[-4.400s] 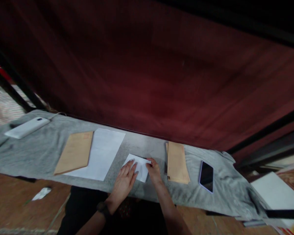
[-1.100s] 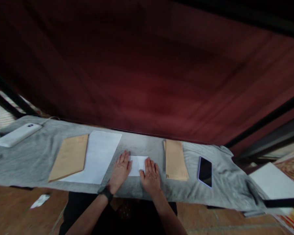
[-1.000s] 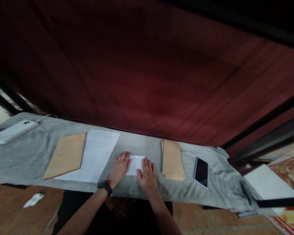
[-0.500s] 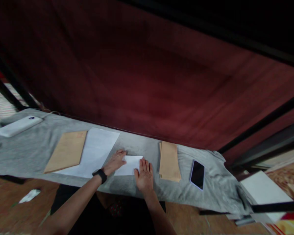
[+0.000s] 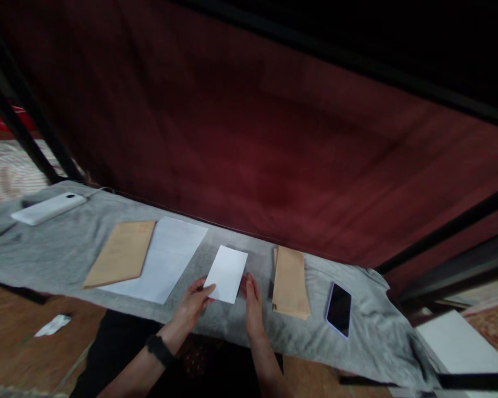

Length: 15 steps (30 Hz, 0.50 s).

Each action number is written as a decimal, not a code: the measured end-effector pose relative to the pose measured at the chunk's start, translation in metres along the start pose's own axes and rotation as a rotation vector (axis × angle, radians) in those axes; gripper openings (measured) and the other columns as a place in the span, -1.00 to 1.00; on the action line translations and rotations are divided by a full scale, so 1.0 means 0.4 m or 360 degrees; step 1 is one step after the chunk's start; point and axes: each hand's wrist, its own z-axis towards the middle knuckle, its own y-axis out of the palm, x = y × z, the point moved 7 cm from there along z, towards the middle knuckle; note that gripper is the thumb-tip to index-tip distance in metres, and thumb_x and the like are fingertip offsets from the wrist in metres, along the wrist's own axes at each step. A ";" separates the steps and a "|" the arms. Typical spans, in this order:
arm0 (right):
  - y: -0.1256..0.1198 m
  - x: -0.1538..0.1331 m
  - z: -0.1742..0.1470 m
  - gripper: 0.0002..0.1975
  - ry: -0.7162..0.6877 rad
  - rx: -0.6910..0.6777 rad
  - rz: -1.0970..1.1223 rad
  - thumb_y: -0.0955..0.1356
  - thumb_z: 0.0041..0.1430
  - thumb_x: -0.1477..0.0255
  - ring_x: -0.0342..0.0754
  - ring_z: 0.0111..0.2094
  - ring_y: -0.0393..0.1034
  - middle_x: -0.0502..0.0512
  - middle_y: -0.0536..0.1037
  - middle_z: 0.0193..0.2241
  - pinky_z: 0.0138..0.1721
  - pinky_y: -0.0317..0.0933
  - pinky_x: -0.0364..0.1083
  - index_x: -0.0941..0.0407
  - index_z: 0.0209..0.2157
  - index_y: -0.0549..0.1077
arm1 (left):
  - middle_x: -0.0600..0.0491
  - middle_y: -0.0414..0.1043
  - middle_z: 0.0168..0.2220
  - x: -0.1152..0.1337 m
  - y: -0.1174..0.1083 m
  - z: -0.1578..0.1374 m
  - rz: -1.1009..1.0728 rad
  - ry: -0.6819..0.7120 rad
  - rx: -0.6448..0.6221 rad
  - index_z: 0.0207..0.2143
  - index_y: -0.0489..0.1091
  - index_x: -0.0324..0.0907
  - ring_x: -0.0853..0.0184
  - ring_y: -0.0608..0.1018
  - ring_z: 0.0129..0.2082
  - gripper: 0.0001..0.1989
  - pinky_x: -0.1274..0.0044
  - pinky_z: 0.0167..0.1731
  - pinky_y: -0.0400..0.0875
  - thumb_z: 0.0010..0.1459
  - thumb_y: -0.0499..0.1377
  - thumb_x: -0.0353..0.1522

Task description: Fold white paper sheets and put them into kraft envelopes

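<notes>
My left hand (image 5: 195, 303) grips a folded sheet of white paper (image 5: 227, 273) by its lower left corner, thumb on top and fingers underneath. The paper is raised a little off the grey cloth, its long side pointing away from me. Close to the paper's right edge is my right hand (image 5: 253, 301), turned on its side with thumb and fingers apart; whether its fingertips touch the edge is hard to make out. To the left lie larger white sheets (image 5: 172, 257), partly under a brown envelope stack (image 5: 122, 254). Narrower brown envelopes (image 5: 290, 282) rest right of my right hand.
Grey cloth (image 5: 66, 254) covers the narrow table. A phone (image 5: 339, 309) with a purple edge lies toward its right end. A white device with a cable (image 5: 50, 208) sits at the far left. Behind rises a dark red curtain (image 5: 249, 138) with black frame bars.
Both hands were pressing flat on the folded paper against the cloth. Now my left hand has lifted and turned it lengthwise, and my right hand has come off its top to the side.
</notes>
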 end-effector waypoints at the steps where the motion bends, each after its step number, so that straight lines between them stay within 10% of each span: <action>1: 0.012 0.002 -0.003 -0.51 0.0045 -0.0043 0.0095 0.09 0.44 0.21 0.06 -0.03 0.56 0.18 0.59 0.04 -0.11 0.46 0.01 0.06 0.18 0.44 | -0.01 0.60 -0.29 -0.010 0.008 -0.008 -0.0035 -0.0015 0.0002 -0.34 0.42 -0.15 0.22 0.64 -0.29 -0.58 0.48 -0.34 0.50 -0.22 0.44 -0.16; 9: 0.012 -0.014 -0.002 -0.70 0.0187 -0.0231 0.0129 0.29 0.19 0.17 0.02 -0.39 0.49 0.01 0.62 -0.42 -0.37 0.38 -0.06 0.03 -0.32 0.58 | -0.01 0.60 -0.37 0.020 0.036 -0.003 -0.0039 -0.0032 -0.0243 -0.26 0.51 -0.22 0.24 0.60 -0.41 -0.49 0.49 -0.43 0.43 -0.17 0.41 -0.05; 15: 0.032 -0.027 -0.031 -0.63 0.0284 -0.0363 0.0163 0.31 0.16 0.05 -0.13 -0.68 0.22 -0.09 0.41 -0.66 -0.72 0.05 -0.20 0.04 -0.45 0.51 | 0.02 0.57 -0.43 0.060 0.008 0.027 -0.0028 0.0149 -0.0055 -0.33 0.50 -0.23 0.30 0.53 -0.51 -0.50 0.50 -0.49 0.39 -0.19 0.42 -0.04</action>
